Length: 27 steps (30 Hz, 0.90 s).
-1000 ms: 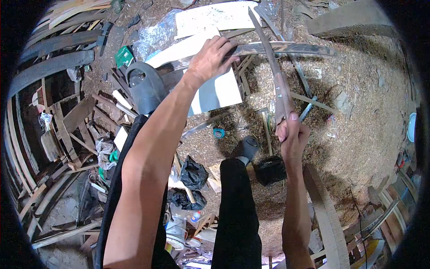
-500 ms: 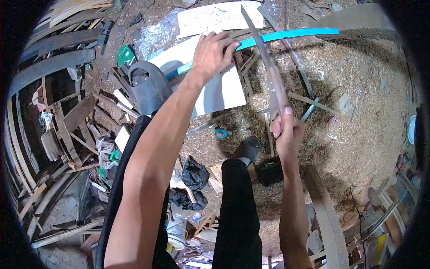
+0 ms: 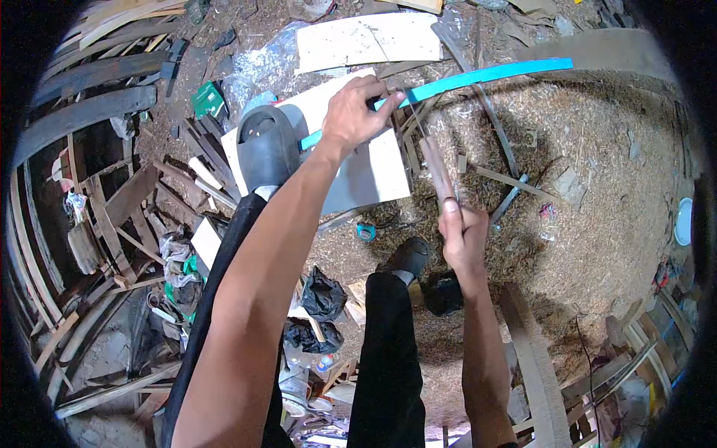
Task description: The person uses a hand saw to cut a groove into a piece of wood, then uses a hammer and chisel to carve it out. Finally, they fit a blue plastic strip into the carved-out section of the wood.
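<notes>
My left hand [image 3: 357, 112] is closed on a bright blue strip [image 3: 489, 74], pressing it over a white board [image 3: 366, 173]. The strip's long end reaches out to the right, past the board. In my right hand [image 3: 464, 235] is a handsaw [image 3: 438, 169], gripped at its lower end. Its narrow blade appears nearly edge-on and meets the strip close beside my left thumb; whether it has cut in cannot be made out. My left foot, in a dark slipper [image 3: 267, 149], rests on the board's left side by the strip's near end.
Sawdust covers the ground [image 3: 597, 216]. A blue tape measure [image 3: 365, 232] lies near my other slipper [image 3: 409, 257]. Another white panel [image 3: 370, 41] lies ahead, a green box [image 3: 208, 99] to the left. Wood offcuts [image 3: 134, 194] pile up left; a long plank [image 3: 534, 358] lies right.
The saw has come back toward me and slightly left, its blade now at the strip beside my left thumb instead of reaching far beyond it. The strip has tilted slightly.
</notes>
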Each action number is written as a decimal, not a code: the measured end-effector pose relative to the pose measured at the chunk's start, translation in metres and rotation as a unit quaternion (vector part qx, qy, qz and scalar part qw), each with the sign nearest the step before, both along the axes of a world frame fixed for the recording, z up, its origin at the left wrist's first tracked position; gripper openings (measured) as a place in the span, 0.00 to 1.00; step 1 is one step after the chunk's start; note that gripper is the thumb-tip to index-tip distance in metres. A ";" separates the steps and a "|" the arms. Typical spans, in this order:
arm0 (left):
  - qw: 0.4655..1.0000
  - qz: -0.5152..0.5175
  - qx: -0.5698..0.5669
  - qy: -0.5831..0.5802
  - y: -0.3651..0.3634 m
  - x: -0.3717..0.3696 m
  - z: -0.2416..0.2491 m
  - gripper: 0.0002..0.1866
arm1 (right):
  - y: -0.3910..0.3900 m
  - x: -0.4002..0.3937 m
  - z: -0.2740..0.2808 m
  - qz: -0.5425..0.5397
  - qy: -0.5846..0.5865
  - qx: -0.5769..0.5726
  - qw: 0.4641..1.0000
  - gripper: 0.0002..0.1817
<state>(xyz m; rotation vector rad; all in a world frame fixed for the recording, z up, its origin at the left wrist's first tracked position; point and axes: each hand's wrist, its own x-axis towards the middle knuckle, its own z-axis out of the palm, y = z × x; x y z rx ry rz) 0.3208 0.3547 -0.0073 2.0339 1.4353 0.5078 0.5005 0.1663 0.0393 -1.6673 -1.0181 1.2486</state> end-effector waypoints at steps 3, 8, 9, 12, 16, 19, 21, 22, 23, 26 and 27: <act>0.999 0.000 -0.037 0.005 0.001 0.000 0.001 0.20 | 0.000 0.003 -0.002 0.019 -0.060 0.026 0.998 0.23; 1.000 -0.007 -0.006 0.009 0.003 -0.001 -0.003 0.15 | 0.008 0.010 -0.005 0.045 -0.045 0.018 0.998 0.23; 1.000 -0.012 -0.010 0.010 0.001 -0.001 -0.005 0.15 | 0.012 0.009 -0.001 0.050 -0.057 0.011 0.997 0.22; 0.999 -0.004 -0.010 -0.033 0.004 0.000 -0.005 0.14 | 0.011 0.009 0.000 0.056 -0.061 0.010 0.997 0.22; 1.000 -0.002 -0.006 -0.015 0.003 -0.001 -0.004 0.14 | 0.002 0.011 0.005 0.047 -0.055 0.019 0.997 0.22; 0.999 -0.015 0.019 -0.033 0.005 0.000 -0.008 0.13 | 0.020 0.007 0.002 0.040 -0.046 -0.017 0.998 0.21; 0.999 -0.010 0.015 -0.037 0.002 0.000 -0.008 0.13 | 0.045 0.003 0.002 0.052 -0.039 -0.021 0.998 0.22; 0.999 -0.012 0.017 -0.025 0.002 -0.001 -0.009 0.13 | 0.048 0.003 0.002 0.061 -0.054 -0.023 0.996 0.23; 1.000 -0.013 0.019 -0.015 0.003 -0.002 -0.009 0.13 | 0.042 0.004 -0.001 0.060 -0.053 -0.024 0.997 0.23; 1.000 -0.012 0.013 -0.012 0.003 -0.002 -0.010 0.12 | 0.009 0.013 0.001 0.055 -0.060 0.008 0.997 0.21; 1.000 -0.012 0.012 -0.013 0.004 -0.001 -0.009 0.12 | 0.005 0.014 0.005 0.056 -0.061 0.008 0.997 0.21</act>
